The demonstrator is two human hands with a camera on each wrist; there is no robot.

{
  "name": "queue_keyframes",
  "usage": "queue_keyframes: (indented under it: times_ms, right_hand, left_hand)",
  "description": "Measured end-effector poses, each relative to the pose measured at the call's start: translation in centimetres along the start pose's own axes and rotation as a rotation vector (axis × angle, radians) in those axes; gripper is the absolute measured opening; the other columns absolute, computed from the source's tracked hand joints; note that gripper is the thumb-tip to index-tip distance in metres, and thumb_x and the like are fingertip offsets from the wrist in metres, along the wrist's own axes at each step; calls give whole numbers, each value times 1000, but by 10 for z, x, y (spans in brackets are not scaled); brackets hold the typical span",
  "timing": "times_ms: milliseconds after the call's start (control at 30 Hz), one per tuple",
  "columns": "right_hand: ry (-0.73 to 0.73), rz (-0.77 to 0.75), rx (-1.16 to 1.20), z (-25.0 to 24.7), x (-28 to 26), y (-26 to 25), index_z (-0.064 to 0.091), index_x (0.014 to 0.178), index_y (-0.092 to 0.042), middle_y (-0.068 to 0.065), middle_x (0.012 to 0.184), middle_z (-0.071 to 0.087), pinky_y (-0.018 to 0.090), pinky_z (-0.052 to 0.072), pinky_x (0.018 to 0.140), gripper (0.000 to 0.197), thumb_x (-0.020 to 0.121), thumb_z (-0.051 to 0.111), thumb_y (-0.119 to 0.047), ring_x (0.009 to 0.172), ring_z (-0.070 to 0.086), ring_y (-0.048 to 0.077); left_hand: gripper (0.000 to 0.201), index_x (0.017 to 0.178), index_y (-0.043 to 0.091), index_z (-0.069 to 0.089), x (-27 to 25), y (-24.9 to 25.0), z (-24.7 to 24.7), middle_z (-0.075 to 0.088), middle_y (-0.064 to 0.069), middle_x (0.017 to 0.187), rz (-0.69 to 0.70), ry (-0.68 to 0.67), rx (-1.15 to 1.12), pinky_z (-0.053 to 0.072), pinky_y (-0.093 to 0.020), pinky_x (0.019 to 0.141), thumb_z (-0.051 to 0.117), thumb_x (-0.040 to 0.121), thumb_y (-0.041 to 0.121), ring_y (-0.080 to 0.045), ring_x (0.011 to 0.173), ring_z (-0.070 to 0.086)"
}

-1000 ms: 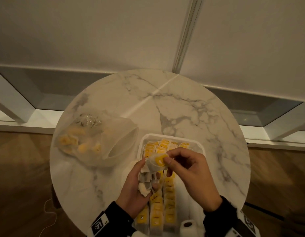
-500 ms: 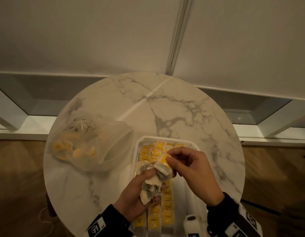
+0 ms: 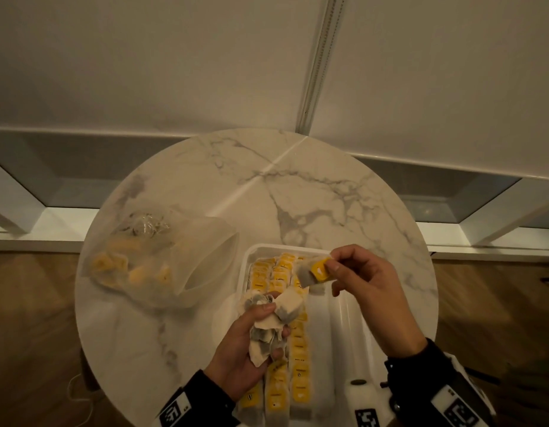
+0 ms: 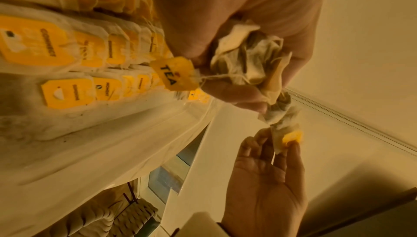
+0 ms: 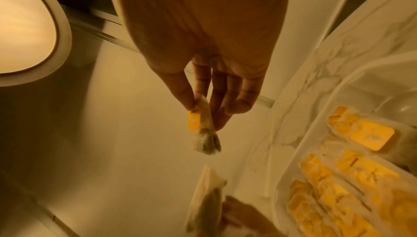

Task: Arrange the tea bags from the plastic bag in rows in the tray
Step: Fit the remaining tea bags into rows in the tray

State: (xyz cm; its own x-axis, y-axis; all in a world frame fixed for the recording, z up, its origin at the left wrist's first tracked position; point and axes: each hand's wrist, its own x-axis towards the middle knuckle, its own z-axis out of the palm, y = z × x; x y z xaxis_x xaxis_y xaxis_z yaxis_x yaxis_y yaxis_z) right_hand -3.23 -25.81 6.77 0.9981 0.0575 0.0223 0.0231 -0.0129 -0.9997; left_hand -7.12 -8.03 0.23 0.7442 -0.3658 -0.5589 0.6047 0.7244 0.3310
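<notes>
On a round marble desk [image 3: 297,192] beside a white wall, the right hand [image 3: 365,282] pinches one tea bag [image 3: 313,272] over the tray [image 3: 337,318]'s far edge, while the left hand [image 3: 245,343] grips a crumpled bunch of tea bags [image 3: 273,322].

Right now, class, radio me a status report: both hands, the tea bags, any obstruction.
Left hand grips bunched tea bags. Right hand pinches one tea bag over the tray. Rows part-filled. No obstruction seen.

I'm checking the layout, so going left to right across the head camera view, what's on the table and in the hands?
plastic bag → left hand gripping a bunch of tea bags → single tea bag pinched by the right hand
</notes>
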Motion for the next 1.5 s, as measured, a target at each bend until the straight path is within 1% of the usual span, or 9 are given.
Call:
queue_keyframes:
  times_ms: [200,333,467,700,833,900,1067,1267,1500]
  right_hand:
    - [42,-31,-151,-28,18,2,67,87,-3,2,72,69,21,50,59,6,89,64,1,64,61,9]
    - [18,-4,-325,-46,28,10,69,84,-6,3,77,73,15,49,63,8,87,68,1,70,67,8]
    - [-39,42,-563,-57,37,29,72,80,-13,-2,74,73,17,51,65,10,84,73,-4,70,68,9]
    - [-386,215,-957,-50,55,58,70,74,-19,-5,73,70,21,53,66,11,83,75,-14,65,65,7]
    - [-538,338,-964,-35,65,67,70,80,-7,1,72,67,14,49,54,5,84,72,-4,55,62,4]
    - [-581,347,-999,-28,70,71,69,79,-12,2,75,66,20,54,59,11,83,71,-1,61,63,9]
    - [-544,275,-1195,-19,80,72,66,74,-24,-12,69,60,24,50,67,16,78,75,-10,71,61,10]
    - [-424,253,-1443,-15,81,74,68,89,-27,-1,98,65,28,46,68,10,83,66,-19,87,65,22]
    - [-429,234,-1381,-12,83,76,65,80,-25,0,93,65,28,46,66,10,82,66,-15,82,64,22]
  left_hand:
    - [35,99,12,65,-1,1,-5,61,-10,74,24,-3,-10,38,-22,31,73,65,16,-17,51,56]
    - [65,88,14,72,-1,6,-12,61,-10,74,46,-54,-41,39,-24,31,100,29,19,-18,52,58]
    - [83,100,15,63,-1,12,-20,60,-8,73,59,-42,-60,38,-22,33,101,26,21,-17,53,58]
    - [61,75,16,78,-7,16,-23,61,-8,69,96,-68,-76,38,-21,30,101,19,19,-16,50,58]
    - [70,85,15,73,-6,14,-25,61,-8,70,99,-57,-98,39,-21,31,101,20,17,-17,50,58]
    - [71,86,15,72,-5,13,-26,61,-9,71,95,-49,-105,39,-21,31,101,21,16,-18,50,58]
    - [69,82,14,73,-4,12,-28,59,-10,71,101,-30,-107,38,-22,30,100,20,17,-18,50,58]
    - [78,91,14,66,-3,12,-30,59,-9,69,106,-10,-91,39,-21,31,100,21,19,-17,50,58]
    - [71,86,15,70,1,12,-32,59,-9,71,96,-13,-57,38,-22,31,100,21,20,-17,52,58]
